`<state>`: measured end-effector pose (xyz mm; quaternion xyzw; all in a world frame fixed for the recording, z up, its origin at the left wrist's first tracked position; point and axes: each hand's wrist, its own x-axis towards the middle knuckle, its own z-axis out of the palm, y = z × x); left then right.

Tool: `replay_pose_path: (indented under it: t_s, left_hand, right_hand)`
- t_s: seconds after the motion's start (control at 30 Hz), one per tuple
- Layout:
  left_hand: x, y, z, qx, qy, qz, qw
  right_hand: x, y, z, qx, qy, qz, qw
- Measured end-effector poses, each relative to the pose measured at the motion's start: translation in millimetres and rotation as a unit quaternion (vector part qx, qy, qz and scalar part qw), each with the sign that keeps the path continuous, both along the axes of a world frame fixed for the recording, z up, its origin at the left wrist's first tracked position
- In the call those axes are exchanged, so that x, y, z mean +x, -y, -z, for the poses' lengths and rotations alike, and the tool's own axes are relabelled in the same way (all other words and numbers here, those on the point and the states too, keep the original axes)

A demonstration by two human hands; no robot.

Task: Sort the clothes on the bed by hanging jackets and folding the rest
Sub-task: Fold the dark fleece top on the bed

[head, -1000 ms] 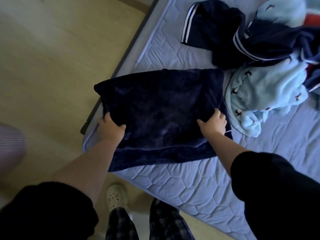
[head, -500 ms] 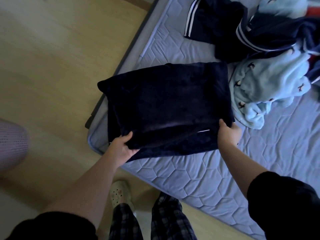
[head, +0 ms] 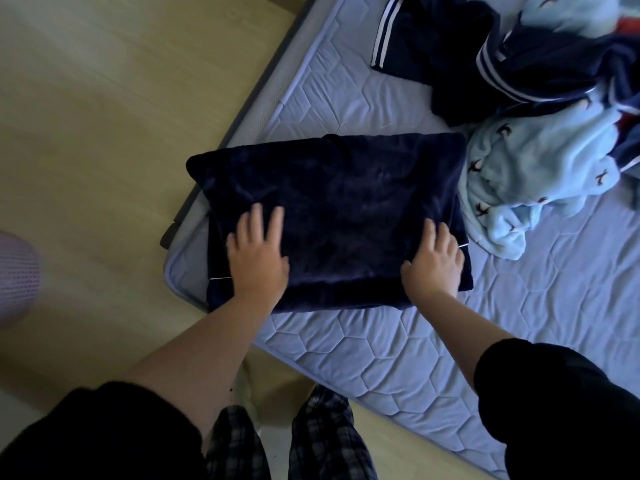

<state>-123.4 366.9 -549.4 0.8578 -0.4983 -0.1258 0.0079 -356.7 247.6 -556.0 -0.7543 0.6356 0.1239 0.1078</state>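
The folded navy garment [head: 339, 202] lay on the bed's [head: 381, 344] near-left corner. The left grip [head: 258, 259] and right grip [head: 434, 265] pressed flat on it, fingers straight, clasping nothing. A light-blue fleece [head: 512, 168] lay just right.

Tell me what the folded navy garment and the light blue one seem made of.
Folded navy garment: likely plush velour or fleece; faint sheen, brushed nap streaks. Light blue garment: probably fluffy fleece; matte, fuzzy pile with small dark printed motifs.
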Motion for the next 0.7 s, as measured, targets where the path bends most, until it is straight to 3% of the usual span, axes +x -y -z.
replay_pose_path:
  t_s: [0.07,0.13,0.2,0.27,0.33,0.43,0.53,0.63,0.7]
  left_hand:
    - [-6,22,6,0.051,0.008,0.127,0.991]
    - [-7,26,21,0.150,-0.033,0.186,0.970]
    - [-1,11,36,0.292,-0.100,0.190,0.932]
    - [4,-5,42,0.365,-0.133,0.186,0.903]
    - [4,-9,38,0.325,-0.123,0.183,0.920]
    - [0,10,19,0.117,-0.062,0.177,0.975]
    - [2,45,8,-0.057,-0.025,0.172,0.983]
    - [3,94,6,-0.047,-0.003,0.169,0.985]
    - [7,110,17,0.028,0.000,0.166,0.986]
  right_hand:
    - [13,5,5,0.008,0.002,-0.113,0.994]
    - [15,4,17,0.064,-0.053,-0.195,0.977]
    - [-2,3,30,0.184,-0.136,-0.188,0.955]
    - [-25,0,36,0.297,-0.177,-0.124,0.930]
    - [-37,-6,31,0.275,-0.167,-0.122,0.939]
    - [-24,-8,15,0.081,-0.002,-0.153,0.985]
    - [15,7,2,-0.044,0.142,-0.187,0.971]
    - [65,36,0,-0.028,0.164,-0.210,0.963]
    - [88,57,10,0.010,0.100,-0.256,0.962]
